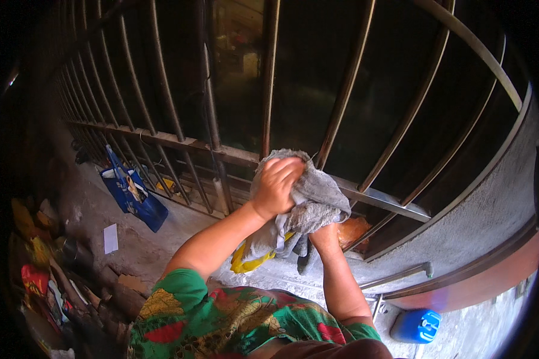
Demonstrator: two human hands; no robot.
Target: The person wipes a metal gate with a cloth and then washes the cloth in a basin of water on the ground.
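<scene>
A grey, worn cloth (323,190) is bunched against the horizontal metal rail (238,155) of a barred window. My left hand (278,184) grips its upper left part, fingers curled over the fabric and slightly blurred. Only the wrist and heel of my right hand (324,234) show below the cloth; its fingers are hidden under the folds. Beneath both hands, a yellow item (247,262) and more grey fabric (303,253) hang or lie near the sill. I cannot tell whether these are joined to the cloth.
Upright metal bars (348,85) run across the dark window. A blue bag (137,195) leans at the left, beside a white paper (110,238). Scrap wood and wrappers (67,287) are piled lower left. A pipe (397,274) and a blue plastic jerrycan (415,326) are at the lower right.
</scene>
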